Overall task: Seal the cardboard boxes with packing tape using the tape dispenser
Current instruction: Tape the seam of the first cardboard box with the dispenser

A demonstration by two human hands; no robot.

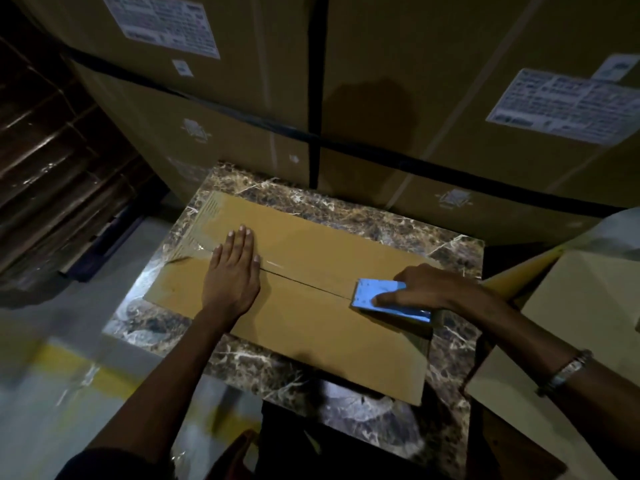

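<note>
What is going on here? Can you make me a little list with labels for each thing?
box: flat cardboard box on a marble table
seam: runs down the middle, taped at the far left end
left hand: pressed flat on the seam
right hand: holds the blue tape dispenser at the seam's right end
behind: big stacked cartons

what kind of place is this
Probably a warehouse or packing area: big strapped cartons with shipping labels stand stacked behind a marble-topped table, and yellow floor marking runs below.
</note>
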